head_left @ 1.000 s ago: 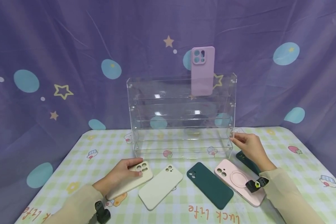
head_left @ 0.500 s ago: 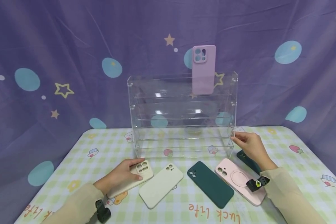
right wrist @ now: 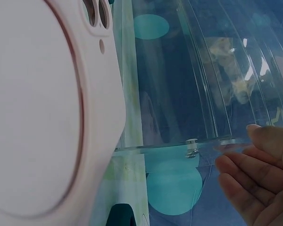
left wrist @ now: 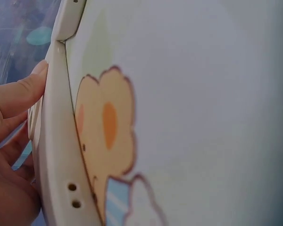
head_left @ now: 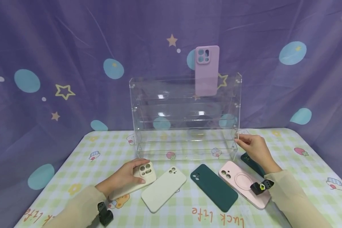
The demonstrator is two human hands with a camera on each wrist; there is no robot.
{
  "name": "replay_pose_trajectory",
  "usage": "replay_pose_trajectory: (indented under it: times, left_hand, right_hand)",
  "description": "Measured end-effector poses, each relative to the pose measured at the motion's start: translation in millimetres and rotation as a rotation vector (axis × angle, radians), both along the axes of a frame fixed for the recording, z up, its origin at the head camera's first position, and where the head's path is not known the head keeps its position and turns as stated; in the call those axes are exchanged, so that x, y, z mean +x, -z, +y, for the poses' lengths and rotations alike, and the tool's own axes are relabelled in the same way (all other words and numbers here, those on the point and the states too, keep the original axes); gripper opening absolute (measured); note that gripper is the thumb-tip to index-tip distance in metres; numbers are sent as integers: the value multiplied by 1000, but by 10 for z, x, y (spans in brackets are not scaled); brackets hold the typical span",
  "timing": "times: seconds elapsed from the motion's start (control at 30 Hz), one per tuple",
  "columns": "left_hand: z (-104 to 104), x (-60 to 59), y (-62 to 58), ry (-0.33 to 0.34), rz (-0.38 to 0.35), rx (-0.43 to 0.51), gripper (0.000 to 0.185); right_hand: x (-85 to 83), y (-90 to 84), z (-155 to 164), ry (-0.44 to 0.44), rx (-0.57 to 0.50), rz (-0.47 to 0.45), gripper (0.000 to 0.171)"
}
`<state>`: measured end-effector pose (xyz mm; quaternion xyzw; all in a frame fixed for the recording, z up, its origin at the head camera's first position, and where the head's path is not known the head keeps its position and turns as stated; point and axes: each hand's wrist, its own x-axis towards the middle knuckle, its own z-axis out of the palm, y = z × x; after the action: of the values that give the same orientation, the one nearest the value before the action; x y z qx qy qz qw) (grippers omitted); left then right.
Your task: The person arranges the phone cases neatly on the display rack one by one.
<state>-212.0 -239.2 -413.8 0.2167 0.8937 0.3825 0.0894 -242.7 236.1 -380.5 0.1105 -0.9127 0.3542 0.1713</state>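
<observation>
My left hand [head_left: 141, 172] grips the camera end of a cream phone case [head_left: 131, 186] that lies on the table at front left. In the left wrist view my thumb [left wrist: 23, 92] presses the side of the cream case [left wrist: 56, 155]. My right hand [head_left: 237, 140] pinches the front edge of the right side panel of a clear acrylic rack [head_left: 185, 107]. The right wrist view shows the right hand's fingertips [right wrist: 236, 162] at that panel edge [right wrist: 179, 141]. A lilac case [head_left: 206, 71] stands upright on the rack's top shelf.
A pale cream case [head_left: 163, 189], a dark green case [head_left: 213, 187] and a pink case [head_left: 242, 186] lie in a row before the rack. Another dark green case [head_left: 252, 164] is partly hidden behind my right wrist. A purple curtain hangs behind the checked tablecloth [head_left: 102, 148].
My left hand has closed slightly further over the camera end of the cream case. My right hand has stayed at the rack's side panel.
</observation>
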Motion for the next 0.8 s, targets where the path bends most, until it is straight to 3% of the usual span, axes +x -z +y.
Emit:
replay_pose_trajectory:
  times: [0.2, 0.37, 0.57, 0.8]
  left_hand:
    - [-22, -60, -7, -31, 45, -8, 68]
    - [-88, -116, -38, -63, 36, 9, 62]
    - [-121, -139, -129, -147, -26, 68, 44]
    - [-162, -159, -305, -176, -141, 108, 43]
  right_hand:
    - [-4, 1, 5, 4, 5, -9, 35]
    - [-12, 9, 5, 6, 4, -12, 36]
    - [-8, 5, 0, 6, 4, -8, 36]
    - [-2, 0, 0, 4, 6, -1, 36]
